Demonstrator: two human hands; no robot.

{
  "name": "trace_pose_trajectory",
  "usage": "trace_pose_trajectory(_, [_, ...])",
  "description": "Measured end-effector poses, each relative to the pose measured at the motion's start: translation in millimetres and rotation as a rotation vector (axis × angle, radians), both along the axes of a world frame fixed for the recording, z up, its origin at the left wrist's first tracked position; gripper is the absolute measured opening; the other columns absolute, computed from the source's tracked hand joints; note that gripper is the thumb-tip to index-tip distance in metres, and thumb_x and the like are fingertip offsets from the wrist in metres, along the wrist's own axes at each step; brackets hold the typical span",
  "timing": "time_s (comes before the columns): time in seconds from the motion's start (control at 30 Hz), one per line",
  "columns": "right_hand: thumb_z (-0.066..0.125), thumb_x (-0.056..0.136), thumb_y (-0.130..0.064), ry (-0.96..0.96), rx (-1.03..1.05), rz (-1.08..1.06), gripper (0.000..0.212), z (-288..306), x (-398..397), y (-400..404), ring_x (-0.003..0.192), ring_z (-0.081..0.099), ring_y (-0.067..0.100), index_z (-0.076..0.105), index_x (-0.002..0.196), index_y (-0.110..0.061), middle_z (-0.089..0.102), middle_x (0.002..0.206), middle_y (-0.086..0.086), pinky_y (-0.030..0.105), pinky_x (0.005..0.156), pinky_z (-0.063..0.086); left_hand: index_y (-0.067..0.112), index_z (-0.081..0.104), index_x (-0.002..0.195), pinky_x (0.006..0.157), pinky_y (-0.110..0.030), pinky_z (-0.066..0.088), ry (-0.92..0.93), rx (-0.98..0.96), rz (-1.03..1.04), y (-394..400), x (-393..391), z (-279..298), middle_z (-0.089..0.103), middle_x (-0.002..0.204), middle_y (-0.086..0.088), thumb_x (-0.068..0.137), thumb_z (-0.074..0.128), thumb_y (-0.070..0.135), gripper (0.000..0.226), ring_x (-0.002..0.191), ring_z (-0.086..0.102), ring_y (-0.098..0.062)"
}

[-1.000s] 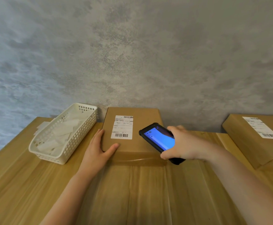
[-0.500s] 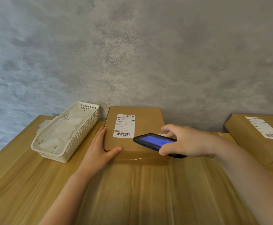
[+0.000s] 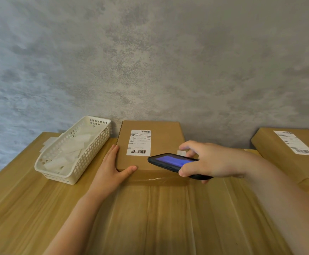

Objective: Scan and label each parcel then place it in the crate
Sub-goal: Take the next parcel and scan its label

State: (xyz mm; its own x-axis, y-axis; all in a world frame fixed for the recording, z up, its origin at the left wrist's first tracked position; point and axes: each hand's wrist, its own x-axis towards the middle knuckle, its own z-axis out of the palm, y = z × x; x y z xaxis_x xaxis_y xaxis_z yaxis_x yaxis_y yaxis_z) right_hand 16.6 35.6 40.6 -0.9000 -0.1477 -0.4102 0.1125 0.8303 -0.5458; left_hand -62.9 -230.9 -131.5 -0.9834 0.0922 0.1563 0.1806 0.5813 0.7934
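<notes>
Head view of a wooden table set against a mottled grey wall. At centre, a flat cardboard parcel lying on a larger taped carton, with a white shipping label on its top face, barcode at the near end. Left hand resting against the parcel's near left corner, fingers straight along the left side, thumb laid along the front edge. Right hand wrapped around a black handheld scanner, lit blue screen facing up, held nearly level just above the parcel's near right part, its far end close to the label. Small white sticker at the right fingertips; whether pinched cannot be told. At left, a white plastic basket holding white paper slips. At far right, well apart, a second labelled parcel.
</notes>
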Motion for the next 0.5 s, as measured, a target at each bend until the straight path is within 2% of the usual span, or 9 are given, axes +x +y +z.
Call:
trace_pose_trajectory(0.1, [0.073,0.068,-0.054,0.045,0.031,-0.031,0.088,-5,-1,9,0.091,0.069,0.017,0.033,0.145,-0.035,0.05,0.123,-0.015,0.031,0.083,0.058,0.02,0.021,0.156,0.12,-0.036,0.024,0.0,-0.001,0.002,0,0,0,0.02,0.163,0.004,0.064,0.065,0.073,0.115,0.147,0.023,-0.012])
trace_pose_trajectory(0.17, [0.071,0.068,-0.061,0.131,0.121,-0.085,0.092,-13,-5,20,0.104,0.063,0.015,0.03,0.147,-0.035,0.05,0.131,-0.011,0.032,0.092,0.052,0.022,0.022,0.156,0.12,-0.038,0.024,0.01,0.002,0.001,-1,0,-1,0.019,0.163,0.004,0.065,0.065,0.072,0.112,0.147,0.022,-0.012])
trace_pose_trajectory(0.27, [0.069,0.076,-0.056,0.267,0.181,-0.255,0.089,-38,-12,37,0.109,0.051,0.017,0.026,0.149,-0.029,0.044,0.143,-0.004,0.032,0.088,0.044,0.026,0.026,0.154,0.118,-0.043,0.03,0.021,-0.013,-0.005,-1,0,-2,0.017,0.163,0.006,0.067,0.065,0.072,0.106,0.147,0.023,-0.012])
trace_pose_trajectory(0.37, [0.069,0.077,-0.049,0.402,0.158,-0.457,0.086,-81,-25,55,0.121,0.049,0.024,0.028,0.147,-0.021,0.042,0.146,0.002,0.037,0.091,0.045,0.029,0.028,0.153,0.115,-0.045,0.035,0.025,-0.031,-0.005,-3,0,-4,0.015,0.164,0.007,0.067,0.064,0.074,0.103,0.147,0.025,-0.014])
trace_pose_trajectory(0.5, [0.071,0.066,-0.054,0.459,0.213,-0.585,0.093,-139,-41,73,0.108,0.053,0.03,0.032,0.141,-0.015,0.05,0.129,0.01,0.04,0.079,0.051,0.034,0.029,0.151,0.11,-0.044,0.041,0.022,-0.031,-0.026,-7,-4,-8,0.015,0.163,0.011,0.066,0.064,0.079,0.103,0.145,0.029,-0.011])
